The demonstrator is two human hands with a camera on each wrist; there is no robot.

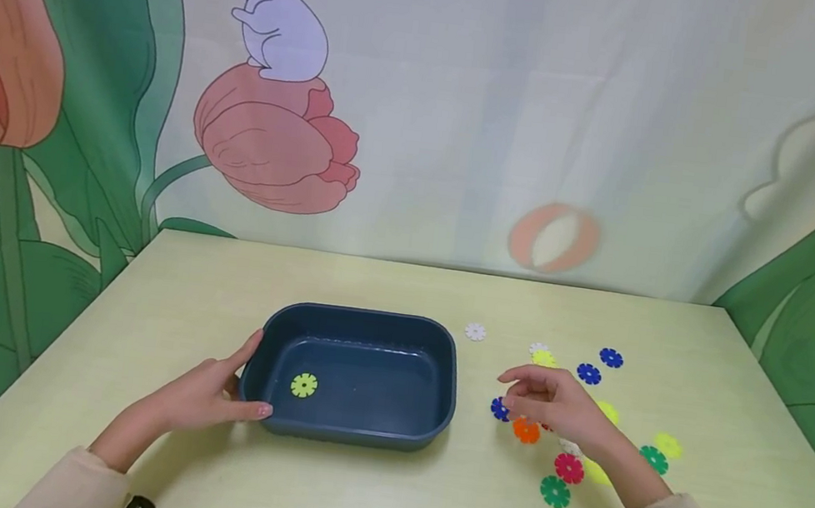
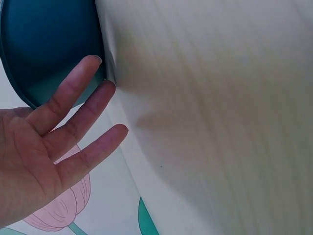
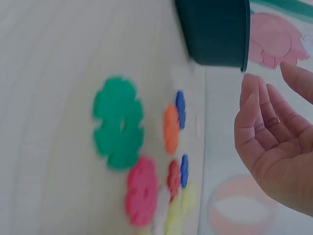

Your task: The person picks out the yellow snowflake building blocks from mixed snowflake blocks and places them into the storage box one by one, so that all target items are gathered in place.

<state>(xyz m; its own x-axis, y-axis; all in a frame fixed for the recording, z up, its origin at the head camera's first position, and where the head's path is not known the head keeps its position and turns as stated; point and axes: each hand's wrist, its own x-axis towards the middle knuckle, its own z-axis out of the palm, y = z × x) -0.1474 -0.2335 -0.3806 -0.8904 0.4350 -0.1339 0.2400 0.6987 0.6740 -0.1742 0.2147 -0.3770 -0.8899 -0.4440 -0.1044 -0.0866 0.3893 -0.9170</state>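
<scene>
A dark blue rectangular tub (image 1: 349, 434) stands on the table, with one yellow-green notched disc (image 1: 303, 385) lying inside at its left. My left hand (image 1: 213, 395) rests against the tub's left end, thumb at the near rim and index finger along the side. In the left wrist view, its other fingers (image 2: 73, 125) are straight and spread. My right hand (image 1: 557, 401) hovers to the right of the tub, above scattered notched plastic discs. Its fingers are loosely bent, the thumb apart from them, and nothing shows between them. Under it lie an orange disc (image 1: 526, 431) and a blue disc (image 1: 500, 409).
Several more discs lie on the right, among them a green one (image 1: 556, 492), a pink-red one (image 1: 569, 469) and a dark blue one (image 1: 611, 358). A white disc (image 1: 475, 332) lies by the tub's far right corner. A printed curtain (image 1: 452, 125) hangs behind the table (image 1: 379, 502).
</scene>
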